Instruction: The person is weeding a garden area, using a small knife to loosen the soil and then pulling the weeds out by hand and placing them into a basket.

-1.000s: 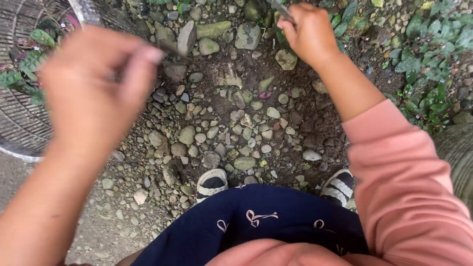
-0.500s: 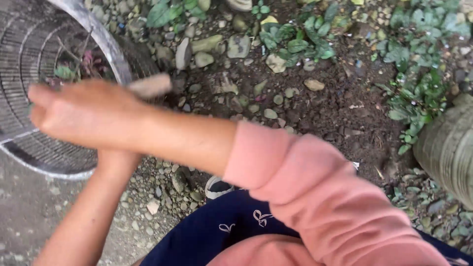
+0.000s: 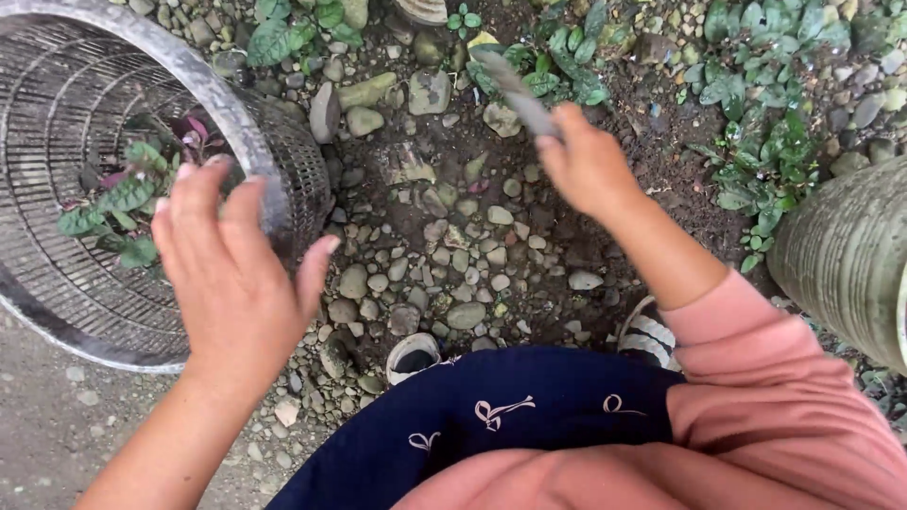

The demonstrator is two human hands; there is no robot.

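Only one view here, from the head camera looking down. The left hand (image 3: 236,274) is spread wide with nothing in it, hovering just beside the rim of the basket (image 3: 203,80), where a few pulled plants (image 3: 123,198) are lying. A blurred tool (image 3: 515,90) is gripped tight in the right hand (image 3: 586,165), pointed at the leafy weeds (image 3: 557,76) past the stones (image 3: 444,255). Footing looks dodgy, so a sandal (image 3: 413,356) could easily be slipped on loose pebbles, or fingers nicked if the blade glances off rock.
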